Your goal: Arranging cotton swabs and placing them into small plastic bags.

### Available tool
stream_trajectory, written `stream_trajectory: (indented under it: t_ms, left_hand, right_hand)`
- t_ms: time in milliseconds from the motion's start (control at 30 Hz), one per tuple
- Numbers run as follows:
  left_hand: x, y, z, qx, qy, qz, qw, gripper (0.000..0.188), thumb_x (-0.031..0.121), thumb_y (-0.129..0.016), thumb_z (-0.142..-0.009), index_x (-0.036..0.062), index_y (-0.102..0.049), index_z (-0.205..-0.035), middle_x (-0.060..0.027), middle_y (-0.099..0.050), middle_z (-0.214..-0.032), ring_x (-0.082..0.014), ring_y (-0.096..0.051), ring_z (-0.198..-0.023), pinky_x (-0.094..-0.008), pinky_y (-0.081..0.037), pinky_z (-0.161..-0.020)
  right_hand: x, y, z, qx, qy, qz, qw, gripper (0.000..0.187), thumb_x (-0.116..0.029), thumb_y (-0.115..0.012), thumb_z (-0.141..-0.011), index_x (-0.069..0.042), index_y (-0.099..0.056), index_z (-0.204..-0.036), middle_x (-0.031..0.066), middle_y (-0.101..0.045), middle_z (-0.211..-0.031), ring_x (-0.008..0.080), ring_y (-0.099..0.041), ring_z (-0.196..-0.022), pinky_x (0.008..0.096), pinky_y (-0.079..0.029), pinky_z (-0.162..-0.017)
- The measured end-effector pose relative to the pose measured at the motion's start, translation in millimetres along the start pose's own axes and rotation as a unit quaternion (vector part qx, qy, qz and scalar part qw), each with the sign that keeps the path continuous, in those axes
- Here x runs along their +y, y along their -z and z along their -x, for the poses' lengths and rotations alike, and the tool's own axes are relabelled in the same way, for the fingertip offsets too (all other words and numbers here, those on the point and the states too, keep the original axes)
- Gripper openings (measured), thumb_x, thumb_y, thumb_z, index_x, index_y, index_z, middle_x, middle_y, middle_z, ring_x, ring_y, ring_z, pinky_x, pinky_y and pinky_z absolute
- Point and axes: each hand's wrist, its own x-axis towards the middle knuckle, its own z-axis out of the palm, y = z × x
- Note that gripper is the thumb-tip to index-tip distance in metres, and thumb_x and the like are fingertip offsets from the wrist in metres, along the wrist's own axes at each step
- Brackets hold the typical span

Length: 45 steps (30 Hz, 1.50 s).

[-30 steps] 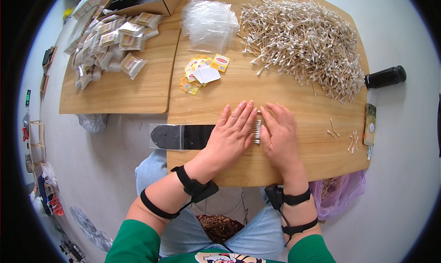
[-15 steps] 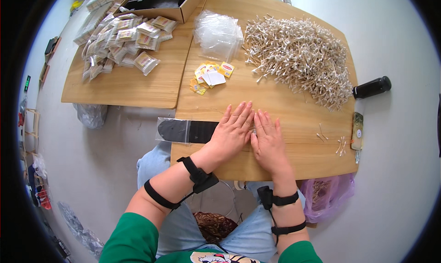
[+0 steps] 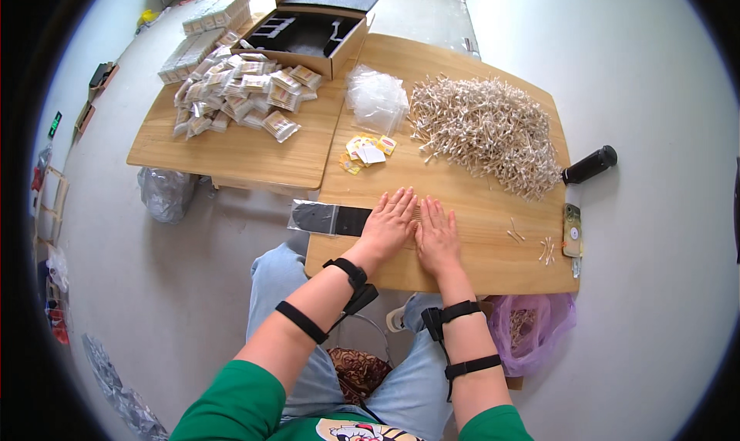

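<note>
My left hand (image 3: 388,223) lies flat, palm down, over the right part of a black strip (image 3: 352,220) whose left end sits in a clear plastic sleeve (image 3: 312,217). Close beside it rests my right hand (image 3: 438,239), also flat with its fingers stretched out. A row of thin cotton swabs (image 3: 417,213) shows in the narrow gap between the two hands; the rest of the row is hidden beneath them. Farther back on the table is a large heap of loose cotton swabs (image 3: 486,129). Small yellow and white cards (image 3: 371,154) lie left of it, near a stack of clear bags (image 3: 375,98).
Filled swab packets (image 3: 247,94) are piled on the left table, beside an open cardboard box (image 3: 334,55). Along the right edge are a black bottle (image 3: 590,165) and a phone-shaped object (image 3: 571,230). Several swabs (image 3: 546,250) lie near them. A purple bag (image 3: 532,329) hangs below.
The whole view has shifted, so more of the box and far floor shows. Both hands stay flat, side by side, over the strip and swabs.
</note>
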Motion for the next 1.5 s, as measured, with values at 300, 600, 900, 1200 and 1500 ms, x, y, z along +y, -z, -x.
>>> stream_trajectory:
  t_ms: [300, 600, 900, 1200, 1500]
  left_hand:
    - [2.5, -2.1, -2.4, -0.014, 0.012, -0.016, 1.000, 0.056, 0.037, -0.035, -0.102, 0.0077, -0.034, -0.150, -0.0078, -0.029, -0.158, -0.0204, -0.023, -0.147, -0.0419, -0.016, -0.121]
    - [3.1, 1.9, -1.5, -0.003, 0.016, -0.002, 1.000, 0.057, 0.037, -0.033, -0.103, 0.0062, -0.033, -0.150, -0.0090, -0.029, -0.158, -0.0195, -0.022, -0.148, -0.0411, -0.014, -0.121]
    - [-26.5, 61.3, 37.6, 0.074, 0.202, 0.121, 0.969, 0.034, 0.023, -0.068, -0.083, 0.0029, -0.054, -0.106, -0.0162, -0.060, -0.111, -0.0315, -0.059, -0.107, -0.0452, -0.047, -0.096]
    - [-79.5, 61.8, 69.5, 0.096, 0.230, 0.079, 0.965, 0.028, 0.011, -0.065, -0.077, 0.0001, -0.050, -0.097, -0.0207, -0.060, -0.094, -0.0386, -0.062, -0.089, -0.0476, -0.053, -0.075]
    - [-88.7, 70.7, 71.6, 0.126, 0.232, 0.214, 0.940, 0.017, 0.003, -0.062, -0.076, 0.0003, -0.050, -0.088, -0.0206, -0.061, -0.076, -0.0398, -0.062, -0.074, -0.0469, -0.050, -0.067]
  right_hand:
    - [-7.5, 0.5, -3.9, -0.054, -0.040, 0.009, 0.998, 0.056, -0.030, -0.038, -0.100, -0.012, -0.030, -0.152, 0.0053, -0.030, -0.158, 0.0235, -0.025, -0.147, 0.0549, -0.011, -0.119]
    - [-16.7, -8.4, -0.3, -0.014, -0.059, 0.044, 0.997, 0.055, -0.029, -0.038, -0.100, -0.012, -0.032, -0.152, 0.0055, -0.032, -0.157, 0.0237, -0.028, -0.146, 0.0554, -0.012, -0.118]
    - [-6.7, -13.0, 9.1, -0.027, -0.060, 0.040, 0.997, 0.058, -0.029, -0.038, -0.101, -0.012, -0.024, -0.154, 0.0056, -0.028, -0.159, 0.0264, -0.024, -0.147, 0.0555, -0.012, -0.119]
    - [-50.2, -11.3, 3.5, -0.032, 0.037, 0.018, 0.999, 0.059, -0.027, -0.042, -0.100, -0.013, -0.024, -0.154, 0.0057, -0.030, -0.158, 0.0278, -0.027, -0.146, 0.0559, -0.013, -0.118]
    - [-91.8, -7.9, -12.7, -0.032, 0.082, -0.017, 0.996, 0.056, -0.027, -0.044, -0.099, -0.013, -0.031, -0.152, 0.0041, -0.034, -0.156, 0.0254, -0.032, -0.144, 0.0531, -0.014, -0.119]
